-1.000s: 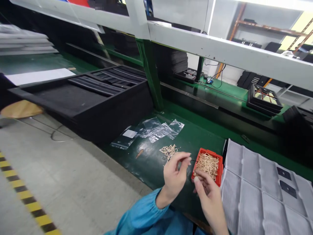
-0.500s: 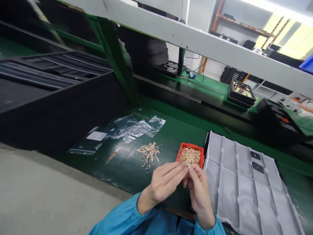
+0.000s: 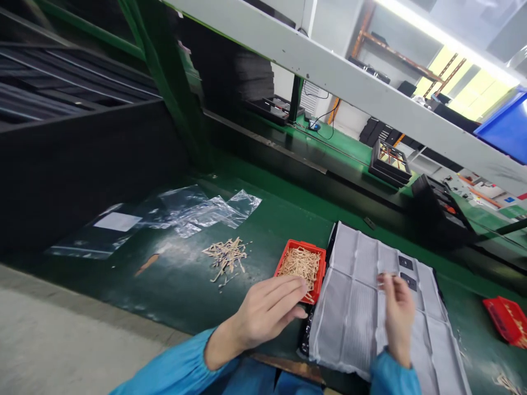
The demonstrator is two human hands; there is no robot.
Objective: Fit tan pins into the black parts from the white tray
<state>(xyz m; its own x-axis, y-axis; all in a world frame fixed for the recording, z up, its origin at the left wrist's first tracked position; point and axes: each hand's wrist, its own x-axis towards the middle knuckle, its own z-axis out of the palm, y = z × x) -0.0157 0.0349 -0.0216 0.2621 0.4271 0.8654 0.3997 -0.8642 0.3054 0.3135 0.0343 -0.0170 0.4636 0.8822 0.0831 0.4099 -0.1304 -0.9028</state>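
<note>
A small red tray [image 3: 283, 264] full of thin tan sticks sits on the green bench. My left hand [image 3: 267, 310] lies at its near edge, fingers stretched out towards the tray, thumb tucked under, and nothing shows in it. Right of the tray lies a white quilted sheet [image 3: 354, 312] with two small black squares [image 3: 405, 263] in its far pockets. Over this sheet my right hand [image 3: 396, 307] is raised. Its blurred fingertips are drawn together as if pinching something too small to make out. A loose pile of tan sticks [image 3: 225, 255] lies left of the tray.
Clear plastic bags [image 3: 185, 211] lie at the back left of the bench, beside a tall stack of black foam [image 3: 82, 148]. A green post [image 3: 164, 71] rises behind. A second red tray [image 3: 504, 318] sits far right. Black trays [image 3: 389, 162] stand on the far conveyor under a white shelf beam.
The view swung right. My hands, joined in front of the tray, have parted. The right hand moved right over the white sheet and the left hand stayed by the tray.
</note>
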